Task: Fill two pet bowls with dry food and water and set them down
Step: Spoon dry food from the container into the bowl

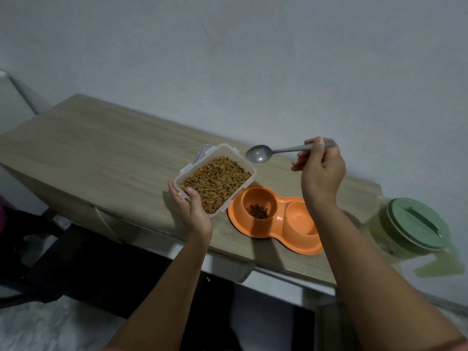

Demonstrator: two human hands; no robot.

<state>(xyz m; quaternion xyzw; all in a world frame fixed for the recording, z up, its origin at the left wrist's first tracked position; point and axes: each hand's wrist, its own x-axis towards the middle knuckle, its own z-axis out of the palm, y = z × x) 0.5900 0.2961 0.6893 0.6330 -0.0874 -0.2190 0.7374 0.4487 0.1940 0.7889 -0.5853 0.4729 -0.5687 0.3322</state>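
Orange plastic double pet bowl (274,245) sits right of centre in the frame, at the near edge of the pale wood-grain table (101,148). Its left well (258,205) holds only a small heap of brown kibble; its right well (301,216) looks dry and bare, so by our reckoning the food is barely begun and the water not yet poured.

Our left hand (195,214) grips the near corner of a clear rectangular plastic tub of dry brown kibble (215,183), thumb on the rim, holding it just beside the bowl's left edge. Our right hand (320,171) is closed around the handle of a grey metal spoon (258,153), which hangs empty above the table, beyond the tub and bowl.

To do this step well, we should dip the spoon deep into the tub, bring it up level, and keep the tub tucked against the bowl so stray pieces fall into one or the other. Tipping the spoon low over the left well should stop kibble bouncing into the water side.

At the right edge stands a pale translucent jug with a green lid (415,224), probably our water source, though we cannot see what it holds.
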